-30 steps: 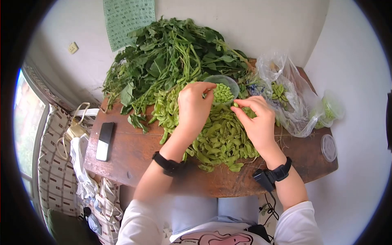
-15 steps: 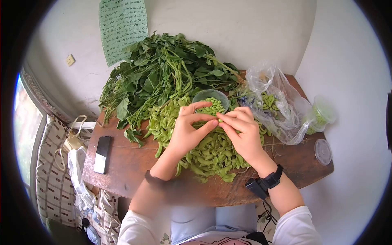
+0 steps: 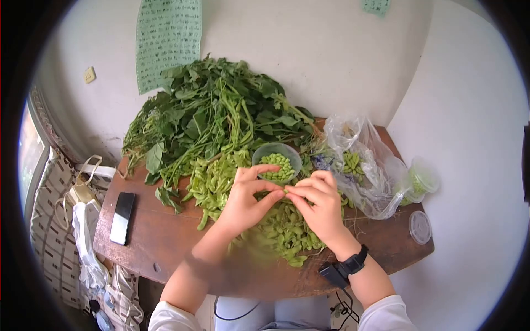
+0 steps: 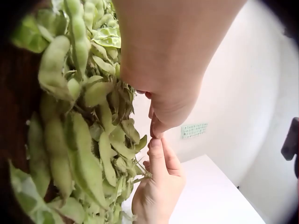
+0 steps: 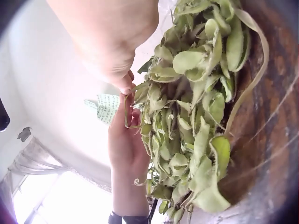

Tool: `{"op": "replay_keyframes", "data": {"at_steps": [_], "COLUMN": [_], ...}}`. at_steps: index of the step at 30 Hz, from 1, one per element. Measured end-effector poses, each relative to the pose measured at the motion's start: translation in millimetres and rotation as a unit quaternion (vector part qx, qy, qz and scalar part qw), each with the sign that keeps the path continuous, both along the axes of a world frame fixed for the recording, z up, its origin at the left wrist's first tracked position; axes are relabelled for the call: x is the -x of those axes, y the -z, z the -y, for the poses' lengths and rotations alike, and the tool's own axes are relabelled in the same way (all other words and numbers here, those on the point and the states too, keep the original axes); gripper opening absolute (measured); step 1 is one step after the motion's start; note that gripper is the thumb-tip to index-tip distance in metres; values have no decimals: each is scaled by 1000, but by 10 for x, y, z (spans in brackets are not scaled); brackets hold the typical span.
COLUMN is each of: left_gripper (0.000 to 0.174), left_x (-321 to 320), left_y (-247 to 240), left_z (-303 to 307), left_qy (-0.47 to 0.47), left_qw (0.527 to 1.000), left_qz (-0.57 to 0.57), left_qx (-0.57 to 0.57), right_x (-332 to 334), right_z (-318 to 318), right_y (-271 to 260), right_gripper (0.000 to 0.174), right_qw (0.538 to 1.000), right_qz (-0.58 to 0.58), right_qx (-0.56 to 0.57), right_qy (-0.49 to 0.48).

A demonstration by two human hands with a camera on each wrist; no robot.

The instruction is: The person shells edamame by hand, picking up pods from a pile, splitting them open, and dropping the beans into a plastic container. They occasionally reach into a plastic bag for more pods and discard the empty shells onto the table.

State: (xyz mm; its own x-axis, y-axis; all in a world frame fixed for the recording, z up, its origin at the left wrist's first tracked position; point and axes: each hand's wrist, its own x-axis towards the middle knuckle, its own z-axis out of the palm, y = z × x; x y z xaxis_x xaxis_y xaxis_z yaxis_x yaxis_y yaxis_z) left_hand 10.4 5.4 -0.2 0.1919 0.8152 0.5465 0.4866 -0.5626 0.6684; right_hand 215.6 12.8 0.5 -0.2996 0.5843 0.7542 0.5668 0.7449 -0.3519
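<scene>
Both hands meet over a heap of green pods (image 3: 284, 231), just below a clear bowl (image 3: 298, 161) of shelled green beans (image 3: 279, 165). My left hand (image 3: 244, 199) and my right hand (image 3: 319, 207) pinch a small green pod (image 3: 285, 191) between their fingertips. In the left wrist view, the thumbs and fingers touch tip to tip beside the pods (image 4: 84, 154); the pod itself is hidden there. The right wrist view shows the fingertips together too, beside opened pods (image 5: 187, 121).
Leafy stalks (image 3: 215, 105) are heaped at the back of the wooden table (image 3: 160, 237). A phone (image 3: 122, 218) lies at left. At right are a plastic bag (image 3: 375, 187) with pods, a clear tub (image 3: 421, 179) and a round lid (image 3: 420, 227).
My hands were apart one second ago, with a pod in the right fingertips; they have come together at the fingertips. The head view has shifted, so the table sits lower and further left.
</scene>
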Motion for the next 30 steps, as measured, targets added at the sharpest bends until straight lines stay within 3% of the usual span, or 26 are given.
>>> {"op": "replay_keyframes", "data": {"at_steps": [17, 30], "left_gripper": [15, 12], "left_x": [9, -8], "left_y": [1, 19], "left_z": [-18, -24], "left_qy": [-14, -13], "left_qw": [993, 990], "left_qz": [-34, -48], "left_qx": [-117, -131], "right_x": [38, 14], "right_z": [-35, -76], "right_y": [53, 79], "right_gripper": [12, 11], "right_qw": [996, 995], "right_qz": [-64, -77], "right_qx": [51, 51], "right_qy": [-23, -48]}}
